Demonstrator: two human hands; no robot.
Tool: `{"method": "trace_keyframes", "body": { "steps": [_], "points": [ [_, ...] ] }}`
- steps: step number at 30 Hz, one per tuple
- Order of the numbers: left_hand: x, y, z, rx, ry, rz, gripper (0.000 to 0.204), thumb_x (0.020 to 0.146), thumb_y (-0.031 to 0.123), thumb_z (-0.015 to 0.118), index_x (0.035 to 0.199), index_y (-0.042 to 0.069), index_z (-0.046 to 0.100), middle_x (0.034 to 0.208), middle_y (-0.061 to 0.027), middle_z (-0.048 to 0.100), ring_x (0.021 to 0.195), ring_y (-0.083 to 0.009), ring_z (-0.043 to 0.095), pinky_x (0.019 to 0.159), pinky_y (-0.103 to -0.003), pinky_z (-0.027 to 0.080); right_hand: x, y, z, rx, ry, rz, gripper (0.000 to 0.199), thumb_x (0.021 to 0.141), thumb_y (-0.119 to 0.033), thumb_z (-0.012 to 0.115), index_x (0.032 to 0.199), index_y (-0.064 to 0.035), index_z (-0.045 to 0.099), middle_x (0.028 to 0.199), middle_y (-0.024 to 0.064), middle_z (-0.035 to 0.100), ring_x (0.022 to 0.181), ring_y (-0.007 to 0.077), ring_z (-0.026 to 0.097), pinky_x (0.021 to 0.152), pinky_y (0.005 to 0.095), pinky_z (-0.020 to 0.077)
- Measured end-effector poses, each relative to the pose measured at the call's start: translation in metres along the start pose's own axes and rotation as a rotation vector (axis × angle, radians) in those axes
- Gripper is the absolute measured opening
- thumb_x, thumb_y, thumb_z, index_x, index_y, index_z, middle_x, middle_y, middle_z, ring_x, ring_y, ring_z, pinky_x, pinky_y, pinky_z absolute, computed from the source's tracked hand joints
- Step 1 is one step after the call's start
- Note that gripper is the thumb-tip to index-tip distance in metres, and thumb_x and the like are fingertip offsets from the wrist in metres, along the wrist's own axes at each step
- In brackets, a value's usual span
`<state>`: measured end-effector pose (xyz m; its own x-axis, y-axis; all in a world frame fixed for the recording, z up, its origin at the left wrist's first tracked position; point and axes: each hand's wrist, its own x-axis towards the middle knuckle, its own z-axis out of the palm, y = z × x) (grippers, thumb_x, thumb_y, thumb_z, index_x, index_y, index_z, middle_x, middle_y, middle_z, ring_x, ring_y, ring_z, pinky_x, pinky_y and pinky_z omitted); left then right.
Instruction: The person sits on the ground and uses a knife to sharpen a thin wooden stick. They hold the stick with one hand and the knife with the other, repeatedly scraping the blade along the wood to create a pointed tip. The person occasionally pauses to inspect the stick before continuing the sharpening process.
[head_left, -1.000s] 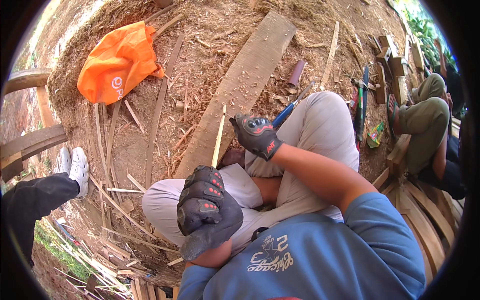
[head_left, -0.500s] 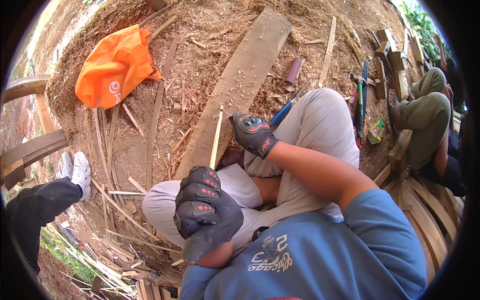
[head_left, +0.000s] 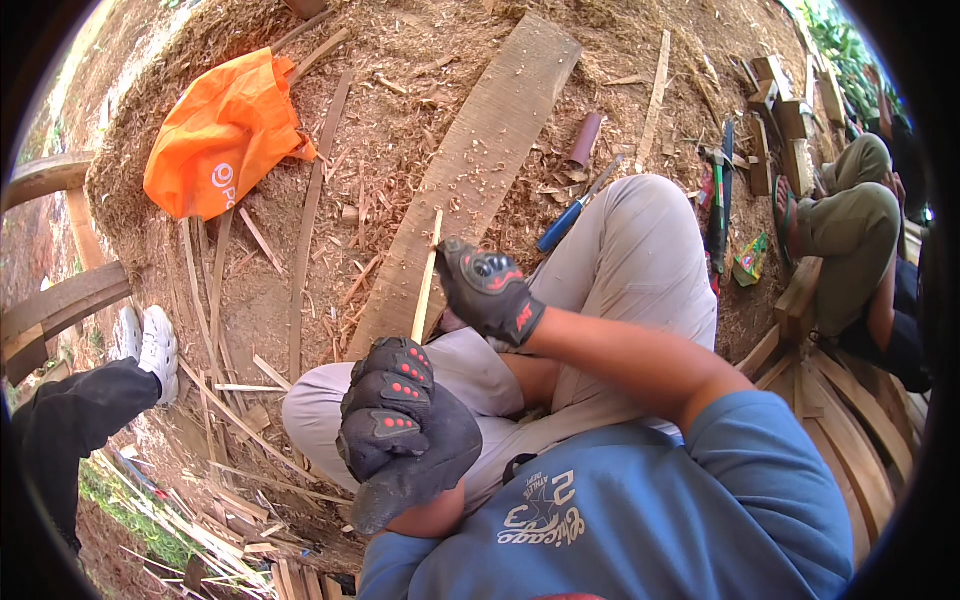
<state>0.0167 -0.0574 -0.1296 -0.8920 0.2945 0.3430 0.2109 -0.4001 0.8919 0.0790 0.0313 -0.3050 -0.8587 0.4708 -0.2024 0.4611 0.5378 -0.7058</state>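
Observation:
My left hand, in a black padded glove with red dots, is closed round the lower end of a thin pale wooden stick. The stick points away from me, over a long, wide plank strewn with curled shavings. My right hand, gloved in black with red trim, is closed beside the upper part of the stick, its fingertips close against it. Whatever the right hand may grip is hidden by the glove. Next to my right knee lies a blue-handled tool with a slim metal shaft.
An orange bag lies at the far left. Beyond the knee are a maroon tube and a green-and-black tool. A person's white shoe stands at left; another person sits at right near stacked wood blocks.
My right hand has moved left and slightly nearer to me, right up to the stick. My left hand still holds the stick and has shifted slightly left.

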Motion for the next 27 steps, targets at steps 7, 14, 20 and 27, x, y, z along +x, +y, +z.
{"method": "trace_keyframes", "body": {
  "steps": [7,14,20,27],
  "points": [
    [0.013,0.001,0.004,-0.093,0.133,-0.043,0.074,0.101,0.078,0.033,0.066,0.014,0.033,0.059,0.0010,0.028,0.055,-0.0143,0.025,0.055,-0.033,0.021,0.002,-0.009,0.014,-0.008,0.139,-0.005,0.011,0.097,-0.014,0.061,0.100,-0.0033,0.059,0.077,0.0195,0.062,0.067,0.0409,0.063,0.058,0.0521,0.0489],
    [0.020,-0.001,-0.002,-0.192,0.101,-0.033,0.075,0.102,0.077,0.032,0.066,0.013,0.035,0.058,0.0004,0.028,0.052,-0.0138,0.023,0.054,-0.033,0.021,0.006,0.012,0.028,-0.112,-0.010,0.291,0.018,0.099,-0.020,0.054,0.100,-0.0044,0.062,0.085,0.0214,0.070,0.076,0.0413,0.071,0.067,0.0552,0.0545],
    [0.016,-0.001,0.000,-0.161,0.112,-0.055,0.076,0.103,0.077,0.033,0.063,0.012,0.035,0.055,-0.0006,0.031,0.051,-0.0149,0.026,0.054,-0.034,0.022,0.000,-0.001,0.007,-0.051,-0.003,0.225,0.025,0.104,-0.027,0.052,0.101,-0.0030,0.061,0.086,0.0226,0.070,0.083,0.0440,0.071,0.072,0.0543,0.0540],
    [0.043,-0.015,-0.035,-0.347,-0.041,-0.268,0.077,0.102,0.079,0.031,0.061,0.014,0.034,0.056,-0.0001,0.031,0.054,-0.0157,0.029,0.057,-0.034,0.024,0.003,-0.028,-0.075,0.191,-0.072,0.491,0.034,0.106,-0.034,0.055,0.116,-0.0042,0.068,0.105,0.0266,0.074,0.103,0.0446,0.071,0.092,0.0526,0.0544]
  ]
}}
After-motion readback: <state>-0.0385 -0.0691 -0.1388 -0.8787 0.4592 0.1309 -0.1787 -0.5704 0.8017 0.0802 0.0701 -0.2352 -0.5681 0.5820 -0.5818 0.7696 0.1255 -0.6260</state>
